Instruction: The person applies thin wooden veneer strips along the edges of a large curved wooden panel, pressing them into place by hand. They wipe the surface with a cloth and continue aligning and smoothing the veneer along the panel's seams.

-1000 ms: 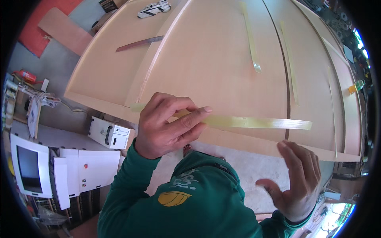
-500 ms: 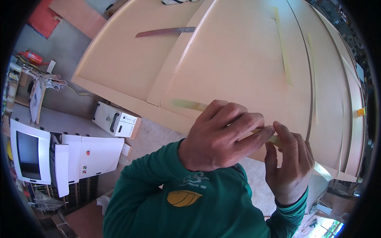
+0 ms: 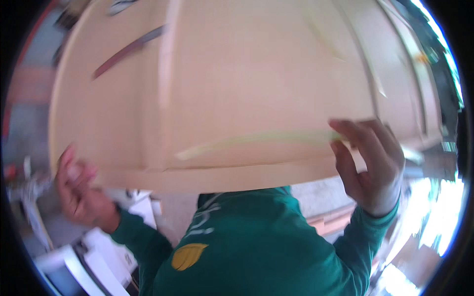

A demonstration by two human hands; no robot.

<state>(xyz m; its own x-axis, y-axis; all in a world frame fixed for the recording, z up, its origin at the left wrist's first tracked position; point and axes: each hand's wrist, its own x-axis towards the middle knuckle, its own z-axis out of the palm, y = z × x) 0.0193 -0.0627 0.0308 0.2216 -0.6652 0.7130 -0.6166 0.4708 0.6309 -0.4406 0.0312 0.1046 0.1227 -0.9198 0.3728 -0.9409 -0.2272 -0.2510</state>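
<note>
In my right hand (image 3: 368,158), thumb and forefinger pinch one end of a pale yellow-green strip of tape (image 3: 247,139). The strip stretches leftward in a shallow arc over the near part of a large tan wooden panel (image 3: 256,89), and its far end hangs loose. My left hand (image 3: 81,192) is well apart from it, at the panel's near left corner. Its fingers look loosely bent and parted, blurred by motion, with nothing visible in them.
A long dark blade-like tool (image 3: 126,52), reddish at one end, lies on the panel's left part near a raised strip (image 3: 167,64). More pale tape strips (image 3: 326,39) are on the right part. A yellow object (image 3: 422,58) sits by the right edge. White equipment (image 3: 106,251) stands lower left.
My hands were close together and have parted; the left has swung far left, away from the tape. The tape now trails from my right hand. The whole view has shifted.
</note>
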